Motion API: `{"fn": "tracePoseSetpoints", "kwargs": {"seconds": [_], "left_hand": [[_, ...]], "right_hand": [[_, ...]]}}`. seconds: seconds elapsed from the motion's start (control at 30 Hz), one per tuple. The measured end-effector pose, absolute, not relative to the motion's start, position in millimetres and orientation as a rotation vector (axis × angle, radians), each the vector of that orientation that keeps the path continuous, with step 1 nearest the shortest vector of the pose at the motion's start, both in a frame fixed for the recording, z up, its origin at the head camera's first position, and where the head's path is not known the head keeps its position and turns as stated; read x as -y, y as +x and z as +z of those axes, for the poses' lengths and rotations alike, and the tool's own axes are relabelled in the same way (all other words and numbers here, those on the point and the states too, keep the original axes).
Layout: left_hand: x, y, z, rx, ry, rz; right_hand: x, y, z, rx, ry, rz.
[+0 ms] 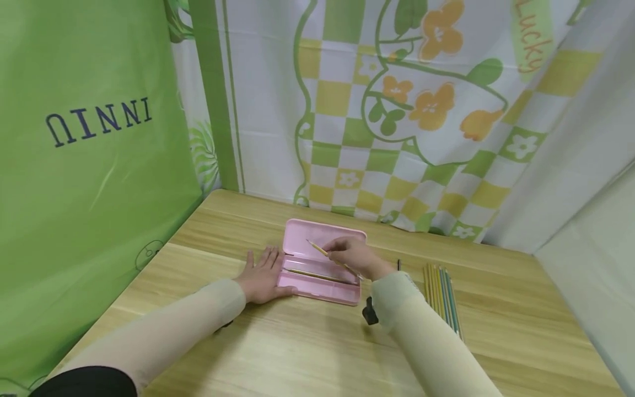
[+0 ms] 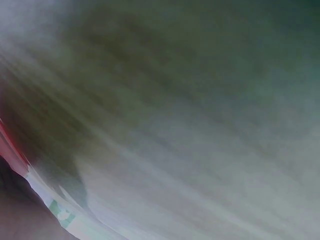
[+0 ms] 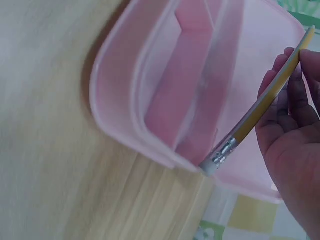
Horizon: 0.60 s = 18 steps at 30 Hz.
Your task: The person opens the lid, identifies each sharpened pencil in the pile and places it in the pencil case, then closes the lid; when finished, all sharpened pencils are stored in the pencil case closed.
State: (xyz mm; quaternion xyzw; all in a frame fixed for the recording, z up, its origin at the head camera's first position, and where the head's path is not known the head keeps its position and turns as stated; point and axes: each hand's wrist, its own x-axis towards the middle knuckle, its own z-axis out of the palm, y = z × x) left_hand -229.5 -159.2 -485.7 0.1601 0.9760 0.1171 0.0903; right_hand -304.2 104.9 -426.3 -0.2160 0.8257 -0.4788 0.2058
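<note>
A pink pencil case (image 1: 317, 294) lies with its lid folded back on the wooden table. Inside its tray is one pencil (image 1: 317, 274), lengthwise. My right hand (image 1: 354, 256) is over the case and pinches a yellow pencil (image 3: 272, 92) between thumb and fingers. That pencil slants, its point up and to the left, its eraser end low by the case's right end. At the case's left end, my left hand (image 1: 263, 278) rests on the table with fingers spread and its thumb along the front edge. The left wrist view is too blurred to show the hand's work.
Several yellow pencils (image 1: 431, 286) and blue-green pencils (image 1: 450, 298) lie side by side right of my right forearm. A thin dark object (image 1: 399, 264) shows partly behind that wrist. A patterned curtain (image 1: 357, 160) hangs along the table's back edge, a green cloth (image 1: 99, 193) at the left.
</note>
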Motion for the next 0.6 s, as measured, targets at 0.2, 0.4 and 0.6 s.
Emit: {"fn": "tracePoseSetpoints", "kwargs": {"seconds": [0.2,0.4,0.6], "left_hand": [[159.1,-230.1,-484.2,-2.914,0.472,0.343],[158.9,-230.1,-484.1,-2.91,0.467,0.343],[159.0,-231.7,-485.2,-2.917,0.465,0.325]], "right_hand": [[-82.9,-309.2,-441.1,-2.463,-0.685,-1.174],[-65.4,-305.5,-445.1,-2.565,-0.714,-0.986],[-56.6,-298.1,-446.1,-2.746,-0.931,-0.683]]}}
